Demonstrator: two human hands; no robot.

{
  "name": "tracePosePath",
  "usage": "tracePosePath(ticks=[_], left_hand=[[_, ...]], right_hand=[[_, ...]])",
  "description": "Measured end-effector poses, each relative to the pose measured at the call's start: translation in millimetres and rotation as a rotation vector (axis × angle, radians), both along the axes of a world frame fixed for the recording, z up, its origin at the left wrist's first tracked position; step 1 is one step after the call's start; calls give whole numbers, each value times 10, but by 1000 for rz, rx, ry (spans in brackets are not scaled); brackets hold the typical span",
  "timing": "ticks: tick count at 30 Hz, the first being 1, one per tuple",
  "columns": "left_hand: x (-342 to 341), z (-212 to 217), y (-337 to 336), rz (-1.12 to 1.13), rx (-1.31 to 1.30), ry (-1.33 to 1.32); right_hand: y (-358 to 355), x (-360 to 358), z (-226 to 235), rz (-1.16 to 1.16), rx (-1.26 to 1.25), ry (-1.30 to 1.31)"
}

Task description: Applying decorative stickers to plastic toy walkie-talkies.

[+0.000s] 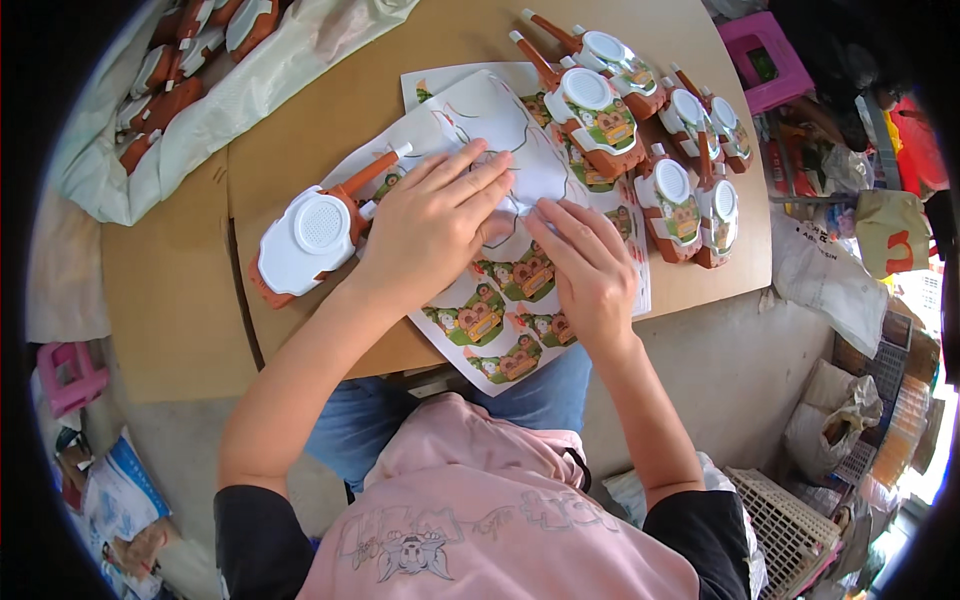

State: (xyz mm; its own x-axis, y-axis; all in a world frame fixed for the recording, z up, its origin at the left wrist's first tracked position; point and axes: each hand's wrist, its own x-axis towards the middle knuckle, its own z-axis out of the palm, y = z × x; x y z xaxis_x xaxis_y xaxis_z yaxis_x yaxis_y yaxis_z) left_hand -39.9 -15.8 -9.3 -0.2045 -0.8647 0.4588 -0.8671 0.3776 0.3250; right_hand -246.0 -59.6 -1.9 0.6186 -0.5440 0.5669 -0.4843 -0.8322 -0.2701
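Note:
Printed sticker sheets [478, 318] with repeated cartoon pictures lie overlapped on the table, their near corner hanging over its edge. The top sheet's far part is a bent white area [490, 105] with cut outlines. My left hand [435, 220] rests across it, fingers stretched out and thumb apart. Close on its right, the fingers of my right hand [590, 262] are bent together, tips at a raised white fold of the sheet; its thumb is hidden. Left of my left hand lies a brown and white toy walkie-talkie [318, 235] with a round speaker grille and a plain white front.
Several toy walkie-talkies [597, 110] with pictures on their fronts stand at the far right of the brown table [165, 330]. A pale bag [190, 150] at the far left holds more. Pink stools [70, 378], bags and a basket [785, 520] surround the table.

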Motion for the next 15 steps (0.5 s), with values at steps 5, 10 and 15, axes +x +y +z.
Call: tracePosePath(ticks=[5,10,15], left_hand=[[-178,192,238,75,255,-87],[-222,164,261,117,298,-9],[-209,130,251,95,340,29]], right_hand=[[33,-63,128,69,108,110],[252,39,396,38,282,199],[307,72,498,-46,561,226]])
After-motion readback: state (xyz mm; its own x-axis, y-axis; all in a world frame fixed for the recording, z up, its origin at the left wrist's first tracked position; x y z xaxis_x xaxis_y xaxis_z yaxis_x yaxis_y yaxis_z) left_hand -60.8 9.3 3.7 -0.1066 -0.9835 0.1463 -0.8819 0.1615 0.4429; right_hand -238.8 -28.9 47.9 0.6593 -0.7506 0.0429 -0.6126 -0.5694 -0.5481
